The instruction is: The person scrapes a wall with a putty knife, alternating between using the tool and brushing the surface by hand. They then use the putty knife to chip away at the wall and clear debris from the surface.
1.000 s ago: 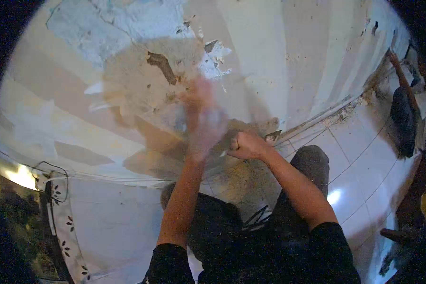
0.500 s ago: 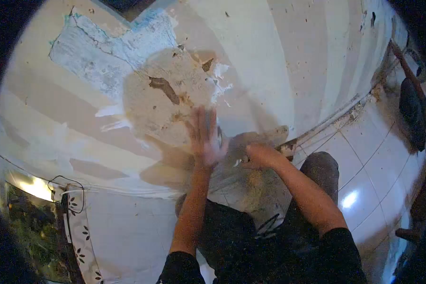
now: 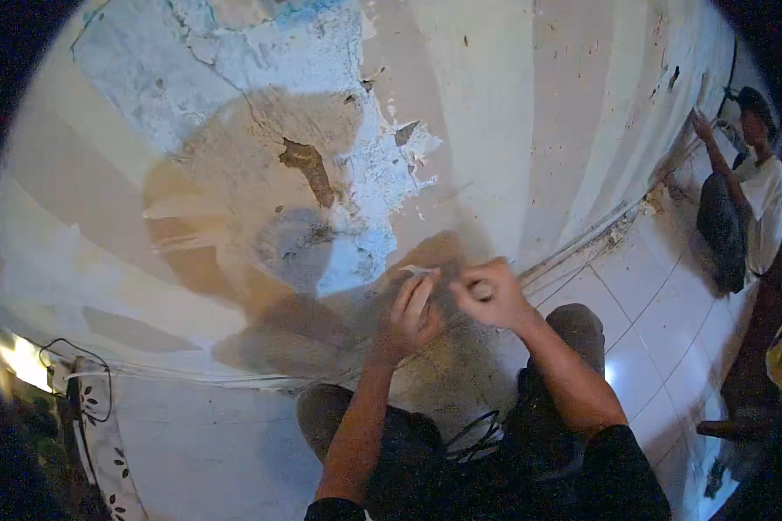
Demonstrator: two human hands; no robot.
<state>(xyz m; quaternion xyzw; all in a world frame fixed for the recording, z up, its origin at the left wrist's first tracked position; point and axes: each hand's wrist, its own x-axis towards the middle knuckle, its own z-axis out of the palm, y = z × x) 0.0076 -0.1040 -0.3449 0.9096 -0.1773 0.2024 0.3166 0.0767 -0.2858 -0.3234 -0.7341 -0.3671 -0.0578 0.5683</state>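
My left hand point(image 3: 411, 314) is raised in front of the lower wall, its fingers pressed together on a thin white piece point(image 3: 419, 271) that pokes out at the fingertips. Close on its right, my right hand point(image 3: 493, 295) is curled in a fist with the thumb side toward the left hand; I cannot tell what, if anything, is inside it. Above both hands is the striped wall point(image 3: 487, 113), with a stripped, rough white patch point(image 3: 365, 187). A brown gouge point(image 3: 308, 169) marks the patch, and shadows fall across it.
Pale floor tiles point(image 3: 630, 300) run along the wall's base, with crumbled debris point(image 3: 617, 230) in the corner. Another person point(image 3: 760, 200) crouches at the wall on the far right. A black cable point(image 3: 109, 382) hangs at the left; a dark cord point(image 3: 473, 434) lies between my knees.
My left hand has come off the wall, down and right beside my right hand, and now pinches the white piece. The view has shifted, bringing the other person into sight.
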